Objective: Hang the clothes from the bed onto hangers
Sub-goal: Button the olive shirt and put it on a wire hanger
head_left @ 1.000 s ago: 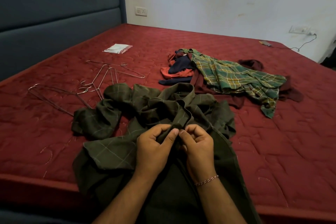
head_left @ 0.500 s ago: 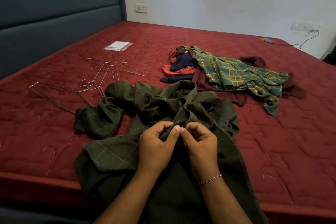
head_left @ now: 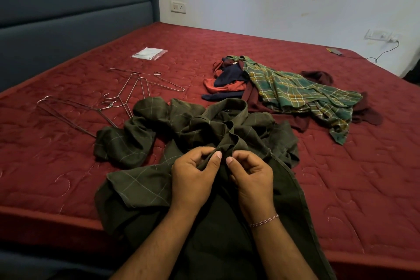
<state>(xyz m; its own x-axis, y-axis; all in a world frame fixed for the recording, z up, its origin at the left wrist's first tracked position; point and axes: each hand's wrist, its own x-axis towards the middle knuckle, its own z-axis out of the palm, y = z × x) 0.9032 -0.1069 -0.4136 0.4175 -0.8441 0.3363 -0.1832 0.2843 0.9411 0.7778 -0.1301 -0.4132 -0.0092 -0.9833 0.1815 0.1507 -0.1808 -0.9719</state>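
On the near edge of the bed: a dark olive checked shirt [head_left: 159, 141] is lying crumpled, its lower part draping over the mattress edge toward the person.
Shirt layout: one sleeve is bunching out to the left, the collar is curling up behind the hands, and a hemmed edge is running down along the right side.
Left hand [head_left: 193, 179]: it is pinching a fold of the olive shirt's front between the thumb and the curled fingers, with the thumbnail facing up.
Right hand [head_left: 252, 177]: it is gripping the same stretch of fabric just beside the left hand, fingers curled in, thumb tip nearly touching the left thumb.
Wrist: a thin red and white thread bracelet [head_left: 264, 221] is sitting around the right wrist.
Hangers: several wire hangers [head_left: 134, 91] are lying flat on the mattress to the left of the shirt, overlapping one another; one hanger end is passing under the shirt's left sleeve.
Other clothes: a green plaid shirt [head_left: 300, 95] is lying in a heap well beyond the hands, on top of maroon cloth [head_left: 368, 113], with navy and orange-red garments [head_left: 225, 84] touching its left side.
Bed: a red quilted mattress [head_left: 68, 166] is bearing everything.
Far side: a small clear plastic packet [head_left: 148, 53] is lying near the blue padded headboard [head_left: 68, 18].
Wall: a white switch plate [head_left: 178, 7] is sitting on the pale wall beside the headboard, and a cable [head_left: 384, 52] is trailing from a second socket at the right.
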